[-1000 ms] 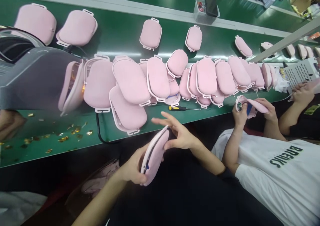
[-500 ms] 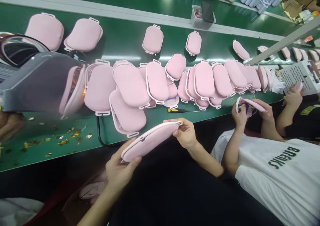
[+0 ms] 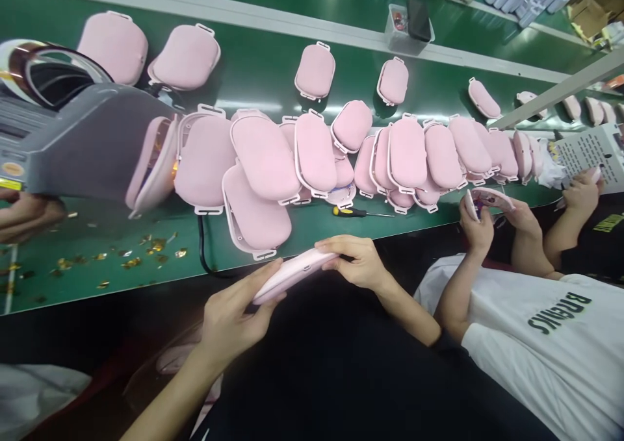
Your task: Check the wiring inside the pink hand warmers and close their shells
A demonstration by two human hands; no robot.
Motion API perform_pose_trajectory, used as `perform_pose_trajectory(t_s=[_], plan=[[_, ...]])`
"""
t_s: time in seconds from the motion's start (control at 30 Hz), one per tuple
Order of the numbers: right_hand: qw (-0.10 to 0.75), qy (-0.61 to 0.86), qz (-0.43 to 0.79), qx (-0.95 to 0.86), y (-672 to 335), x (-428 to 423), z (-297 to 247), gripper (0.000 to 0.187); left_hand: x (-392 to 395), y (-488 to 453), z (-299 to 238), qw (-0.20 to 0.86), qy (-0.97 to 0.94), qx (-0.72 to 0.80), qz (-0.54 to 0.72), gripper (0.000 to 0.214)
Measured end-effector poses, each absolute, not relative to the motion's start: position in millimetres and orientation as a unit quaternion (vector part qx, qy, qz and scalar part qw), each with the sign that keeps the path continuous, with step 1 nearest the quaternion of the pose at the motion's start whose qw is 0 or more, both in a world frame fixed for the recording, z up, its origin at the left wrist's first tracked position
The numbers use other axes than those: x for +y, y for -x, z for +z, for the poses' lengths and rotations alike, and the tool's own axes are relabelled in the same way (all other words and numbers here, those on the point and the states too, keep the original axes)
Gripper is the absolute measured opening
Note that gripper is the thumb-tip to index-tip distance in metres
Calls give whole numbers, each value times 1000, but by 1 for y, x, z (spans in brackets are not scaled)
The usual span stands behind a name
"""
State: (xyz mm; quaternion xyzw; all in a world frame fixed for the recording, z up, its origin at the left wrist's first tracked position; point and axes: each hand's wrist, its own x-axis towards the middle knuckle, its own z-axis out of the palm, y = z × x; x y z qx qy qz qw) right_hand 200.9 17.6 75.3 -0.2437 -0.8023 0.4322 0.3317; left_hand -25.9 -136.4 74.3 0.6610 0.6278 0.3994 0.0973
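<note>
A pink padded shell with a pale rim is held edge-on between my two hands, in front of the bench edge. My left hand grips its near left end, thumb below and fingers over the top. Its right end is pinched by my right hand. A small dark slot shows in the side facing me. Just beyond lies a heap of similar pink shells with white slotted tabs, several stacked over one another. A yellow-and-black screwdriver rests on the bench beside the heap.
At left stands a grey tape dispenser, a person's hand by it and gold scraps below. More pink shells sit on the green line behind. A plastic bin stands farther back. A co-worker in white handles another shell at right.
The shell in my hands has turned from showing its broad pink face to nearly edge-on. My right hand's fingers now lie over its top. The co-worker's shell has opened wider.
</note>
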Motion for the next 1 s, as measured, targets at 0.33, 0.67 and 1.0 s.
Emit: perform_pose_trajectory(t_s=[0.33, 0.67, 1.0], plan=[[407, 234, 461, -753, -184, 9, 76, 41, -97, 31, 92, 106, -655, 588, 462, 34], [413, 235, 456, -753, -186, 0, 79, 33, -80, -10, 97, 83, -671, 498, 543, 33], [459, 218, 451, -733, -197, 16, 55, 35, -55, 5, 91, 115, -700, 438, 552, 37]])
